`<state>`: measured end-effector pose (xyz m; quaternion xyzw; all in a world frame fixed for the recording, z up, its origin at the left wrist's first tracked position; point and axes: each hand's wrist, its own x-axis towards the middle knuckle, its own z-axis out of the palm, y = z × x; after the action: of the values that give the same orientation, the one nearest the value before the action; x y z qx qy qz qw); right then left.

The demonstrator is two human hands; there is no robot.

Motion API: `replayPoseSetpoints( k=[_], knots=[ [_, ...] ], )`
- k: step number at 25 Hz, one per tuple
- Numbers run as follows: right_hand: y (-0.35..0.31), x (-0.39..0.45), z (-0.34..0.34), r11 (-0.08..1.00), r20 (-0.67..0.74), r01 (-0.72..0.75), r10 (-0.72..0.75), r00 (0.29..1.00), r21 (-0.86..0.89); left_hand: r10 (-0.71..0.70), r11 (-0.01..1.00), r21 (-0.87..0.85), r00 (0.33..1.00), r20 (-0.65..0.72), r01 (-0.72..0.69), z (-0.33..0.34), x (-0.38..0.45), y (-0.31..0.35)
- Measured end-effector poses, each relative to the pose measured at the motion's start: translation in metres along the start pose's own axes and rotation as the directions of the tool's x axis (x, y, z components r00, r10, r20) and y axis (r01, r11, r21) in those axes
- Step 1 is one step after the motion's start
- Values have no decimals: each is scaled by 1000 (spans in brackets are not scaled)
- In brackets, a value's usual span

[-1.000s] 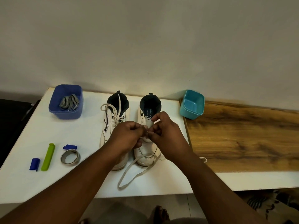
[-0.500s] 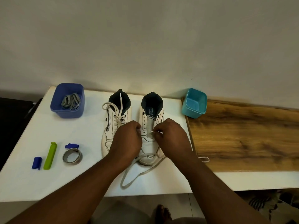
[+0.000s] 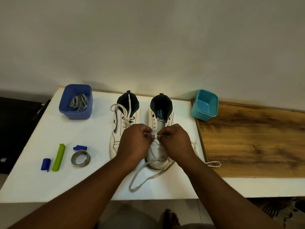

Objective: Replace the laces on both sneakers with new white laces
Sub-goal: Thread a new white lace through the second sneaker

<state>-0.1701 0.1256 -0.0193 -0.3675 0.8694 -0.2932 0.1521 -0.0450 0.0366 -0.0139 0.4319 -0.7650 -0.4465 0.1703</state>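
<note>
1. We see two white sneakers side by side at the middle of the white desk [image 3: 49,182], heels toward the back edge, toes toward the front edge.
2. The left sneaker [image 3: 123,123] is laced, with a loose bow near its collar.
3. The right sneaker [image 3: 160,129] shows bare eyelets up its tongue.
4. Our left hand [image 3: 135,142] has its fingers curled in at the lower eyelets of the right sneaker; we cannot tell whether they pinch anything.
5. Our right hand [image 3: 176,141] is curled the same way just opposite, fingertips almost meeting the left hand's; a bit of white shows at its fingertips.
6. A white lace [image 3: 142,177] loops from the toe toward the front edge, and another stretch trails right onto the wooden board [image 3: 255,142].
7. A blue tub [image 3: 76,103] holding grey laces [image 3: 79,103] sits at the back-left corner.
8. A teal tub [image 3: 205,105] stands at the board's back-left corner.
9. Near the left edge lie a green clip [image 3: 58,157], two blue caps [image 3: 45,164] and a roll of tape [image 3: 80,158].
</note>
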Motion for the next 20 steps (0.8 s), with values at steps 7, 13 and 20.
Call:
replayPoseSetpoints(
  k=[7, 13, 20],
  knots=[
    [3, -1, 7, 990, 10, 2, -3, 1000, 138, -37, 999, -28, 999, -17, 36, -2, 3, 7],
    [4, 3, 9, 996, 65, 40, -45, 997, 76, -36, 999, 29, 997, -72, 38, 5, 6, 5],
    [-2, 3, 3, 996, 110, 69, -63, 992, -51, -6, 998, -54, 993, 122, 12, -9, 12, -4]
  ],
)
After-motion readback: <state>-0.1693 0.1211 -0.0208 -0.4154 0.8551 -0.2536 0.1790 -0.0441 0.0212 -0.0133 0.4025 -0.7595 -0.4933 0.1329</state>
